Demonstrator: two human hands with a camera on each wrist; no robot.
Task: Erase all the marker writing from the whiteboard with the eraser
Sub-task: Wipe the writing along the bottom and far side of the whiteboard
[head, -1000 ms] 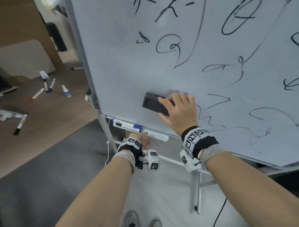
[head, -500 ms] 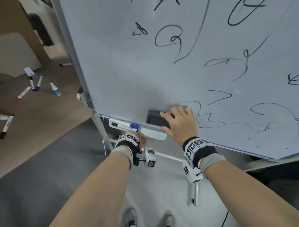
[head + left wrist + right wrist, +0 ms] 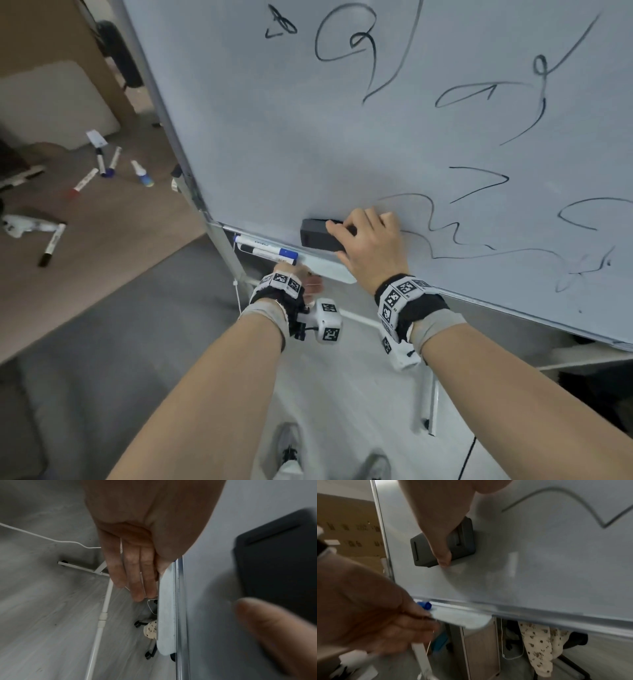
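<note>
Presses eraser (image 3: 320, 235) flat against whiteboard (image 3: 308, 137), low down, just above tray (image 3: 329, 270), left of squiggly marker line (image 3: 445, 233). Clamps right grip (image 3: 371, 246) on eraser, fingers over top edge, thumb under. Pinches tray edge with left grip (image 3: 303, 279), thumb above, fingers straight beneath. Blue-capped marker (image 3: 265, 247) in tray, left of that grip. More scribbles (image 3: 346, 44) higher and rightward. Loose markers (image 3: 102, 164) on floor (image 3: 120, 222), far left.

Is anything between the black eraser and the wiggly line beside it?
Nothing visible is. The right hand holds the black rectangular eraser on the white whiteboard; only bare board lies before the wavy black marker line.
</note>
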